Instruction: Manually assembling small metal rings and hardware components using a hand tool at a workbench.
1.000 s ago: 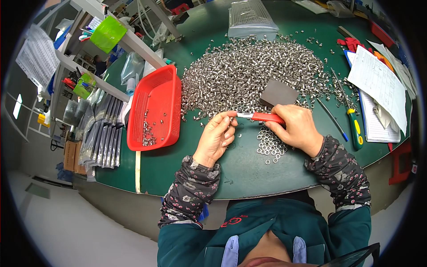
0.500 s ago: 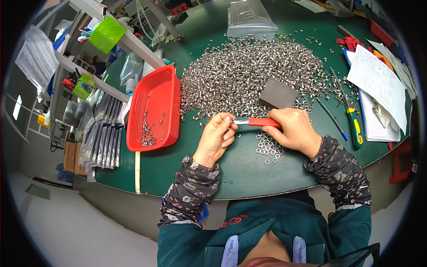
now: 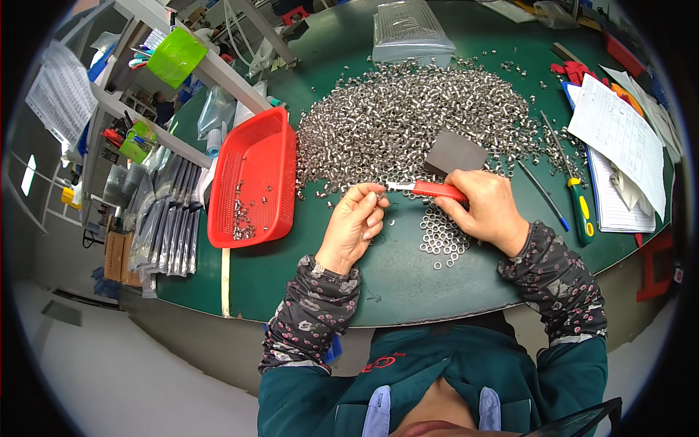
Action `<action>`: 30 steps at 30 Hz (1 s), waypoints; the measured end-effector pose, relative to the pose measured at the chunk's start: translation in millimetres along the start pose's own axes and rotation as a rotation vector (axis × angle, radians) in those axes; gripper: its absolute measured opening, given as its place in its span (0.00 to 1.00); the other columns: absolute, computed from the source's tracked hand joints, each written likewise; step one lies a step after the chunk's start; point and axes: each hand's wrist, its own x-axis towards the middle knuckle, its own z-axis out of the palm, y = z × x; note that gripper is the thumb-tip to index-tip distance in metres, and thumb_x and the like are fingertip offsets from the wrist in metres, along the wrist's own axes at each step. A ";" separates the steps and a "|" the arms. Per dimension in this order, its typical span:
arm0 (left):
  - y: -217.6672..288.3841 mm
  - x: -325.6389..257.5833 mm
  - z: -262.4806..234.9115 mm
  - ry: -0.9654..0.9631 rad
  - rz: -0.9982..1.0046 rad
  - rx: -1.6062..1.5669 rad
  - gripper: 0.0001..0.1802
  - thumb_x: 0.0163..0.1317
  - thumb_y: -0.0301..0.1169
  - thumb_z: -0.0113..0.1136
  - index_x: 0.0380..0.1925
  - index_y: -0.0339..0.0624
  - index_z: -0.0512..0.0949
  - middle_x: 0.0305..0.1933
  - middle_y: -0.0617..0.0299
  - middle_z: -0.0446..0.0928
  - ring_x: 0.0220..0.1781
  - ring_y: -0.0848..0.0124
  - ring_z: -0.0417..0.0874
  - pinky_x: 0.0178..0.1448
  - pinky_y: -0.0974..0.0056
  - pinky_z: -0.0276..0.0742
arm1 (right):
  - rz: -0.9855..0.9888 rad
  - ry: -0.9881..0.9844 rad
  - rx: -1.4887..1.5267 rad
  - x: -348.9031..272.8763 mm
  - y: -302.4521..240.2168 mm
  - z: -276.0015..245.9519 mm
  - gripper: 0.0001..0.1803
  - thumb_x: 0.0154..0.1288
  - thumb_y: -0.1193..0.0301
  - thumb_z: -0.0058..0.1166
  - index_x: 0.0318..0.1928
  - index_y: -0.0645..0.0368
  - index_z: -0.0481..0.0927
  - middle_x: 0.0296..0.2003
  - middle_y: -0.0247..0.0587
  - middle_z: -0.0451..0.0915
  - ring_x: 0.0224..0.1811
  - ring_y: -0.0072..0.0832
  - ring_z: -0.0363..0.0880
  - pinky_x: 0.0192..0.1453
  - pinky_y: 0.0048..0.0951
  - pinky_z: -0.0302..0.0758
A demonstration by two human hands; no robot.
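In my right hand [image 3: 489, 207] is a red-handled utility knife [image 3: 439, 191], its blade pointing left. My left hand [image 3: 353, 224] pinches a small metal ring [image 3: 380, 195] between thumb and fingers, mostly hidden by the fingertips. The knife's tip is right beside that ring; I cannot tell whether they touch. Just beyond both hands spreads a large heap of small metal rings [image 3: 408, 116]. A grey rectangular block [image 3: 456, 153] rests at its near edge, past my right hand. Several rings [image 3: 443, 237] lie flat in a patch beneath the knife, near my right wrist.
Left of my hands, a red plastic basket [image 3: 282, 189] holds some small metal parts. To the right are a green-yellow screwdriver [image 3: 581, 211], a blue-tipped pen [image 3: 545, 195] and papers on a clipboard [image 3: 619, 138]. Plastic-wrapped stock [image 3: 411, 33] lies beyond the heap.
My right hand and the knife have shifted slightly to the right and up, and the knife's angle has changed a little. My left hand stays in place, still pinching.
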 end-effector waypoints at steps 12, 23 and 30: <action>0.6 -0.1 1.2 -0.012 0.011 -0.038 0.07 0.66 0.28 0.48 0.42 0.41 0.71 0.34 0.61 0.71 0.22 0.82 0.63 0.19 0.80 0.57 | 0.015 -0.151 -0.024 -1.5 -0.4 1.1 0.15 0.55 0.60 0.57 0.23 0.58 0.72 0.18 0.42 0.74 0.22 0.40 0.76 0.25 0.39 0.69; -1.6 -0.6 -0.3 -0.009 0.004 0.016 0.07 0.65 0.30 0.50 0.40 0.39 0.72 0.30 0.64 0.71 0.20 0.84 0.62 0.18 0.80 0.56 | 0.016 -0.231 0.020 -1.0 -4.4 -0.4 0.16 0.57 0.60 0.55 0.22 0.58 0.73 0.17 0.42 0.74 0.21 0.40 0.76 0.24 0.40 0.70; -2.8 -0.4 0.0 -0.007 0.027 0.038 0.08 0.65 0.31 0.51 0.38 0.38 0.73 0.28 0.65 0.71 0.19 0.84 0.61 0.17 0.80 0.55 | -0.004 -0.200 -0.002 -2.0 -4.8 1.2 0.15 0.56 0.60 0.56 0.23 0.58 0.73 0.17 0.41 0.74 0.22 0.40 0.76 0.25 0.40 0.70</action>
